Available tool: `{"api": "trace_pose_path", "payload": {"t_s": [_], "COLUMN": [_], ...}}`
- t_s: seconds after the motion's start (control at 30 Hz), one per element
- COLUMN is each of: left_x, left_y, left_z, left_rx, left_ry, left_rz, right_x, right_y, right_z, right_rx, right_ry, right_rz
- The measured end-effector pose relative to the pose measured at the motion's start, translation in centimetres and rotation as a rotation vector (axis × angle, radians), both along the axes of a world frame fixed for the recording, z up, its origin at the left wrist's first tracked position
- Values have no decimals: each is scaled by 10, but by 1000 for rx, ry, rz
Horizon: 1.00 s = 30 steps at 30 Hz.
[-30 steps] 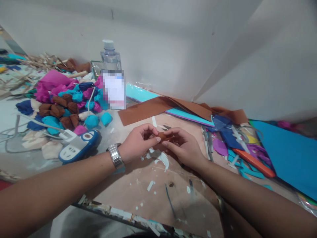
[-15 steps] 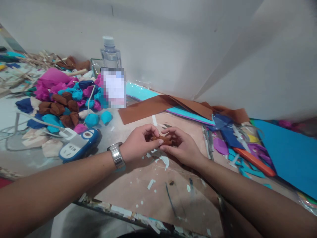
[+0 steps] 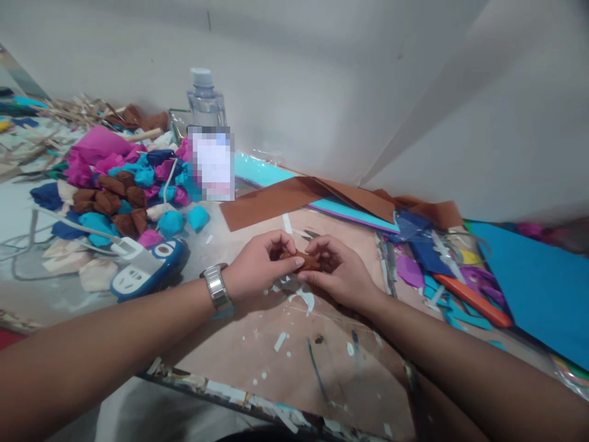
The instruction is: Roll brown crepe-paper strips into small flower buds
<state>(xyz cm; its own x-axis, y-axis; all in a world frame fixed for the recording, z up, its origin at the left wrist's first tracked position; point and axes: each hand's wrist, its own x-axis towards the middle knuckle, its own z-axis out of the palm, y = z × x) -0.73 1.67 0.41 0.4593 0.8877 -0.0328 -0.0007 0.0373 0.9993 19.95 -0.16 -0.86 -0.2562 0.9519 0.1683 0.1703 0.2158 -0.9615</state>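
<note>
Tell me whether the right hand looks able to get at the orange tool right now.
Probably yes, once freed: the right hand holds a brown piece together with the left hand. The orange tool lies off to the right, with nothing seen lying across its middle.

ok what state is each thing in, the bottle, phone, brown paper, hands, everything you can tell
Brown piece, crumpled, held
Left fingers, closed on the brown piece
Right fingers, closed on the brown piece
Bottle, upright, capped
Phone, upright, screen bright but blurred
Socket block, white plug in it
Long brown strip, folded, not held
Watch, worn
Turquoise bundle, crumpled
</note>
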Motion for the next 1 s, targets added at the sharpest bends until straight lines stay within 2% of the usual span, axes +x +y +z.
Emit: {"api": "trace_pose_path", "payload": {"t_s": [0.1, 0.17, 0.53, 0.8, 1.0], "left_x": [-1, -1, -1, 0, 0], "left_y": [2, 4, 1, 1, 1], "left_z": [1, 0, 3, 0, 1], "left_rx": [-142, -181, -160, -170, -165], "left_ry": [-61, -91, -71, -66, -63], "left_rz": [13, 21, 2, 24, 26], "right_x": [0, 0, 4, 6, 5], "right_y": [-1, -3, -2, 2, 2], "right_z": [2, 4, 7, 10, 8], "right_rx": [76, 104, 166, 282, 275], "right_ry": [10, -36, -175, -164, -174], "right_rz": [8, 31, -12, 96, 71]}}
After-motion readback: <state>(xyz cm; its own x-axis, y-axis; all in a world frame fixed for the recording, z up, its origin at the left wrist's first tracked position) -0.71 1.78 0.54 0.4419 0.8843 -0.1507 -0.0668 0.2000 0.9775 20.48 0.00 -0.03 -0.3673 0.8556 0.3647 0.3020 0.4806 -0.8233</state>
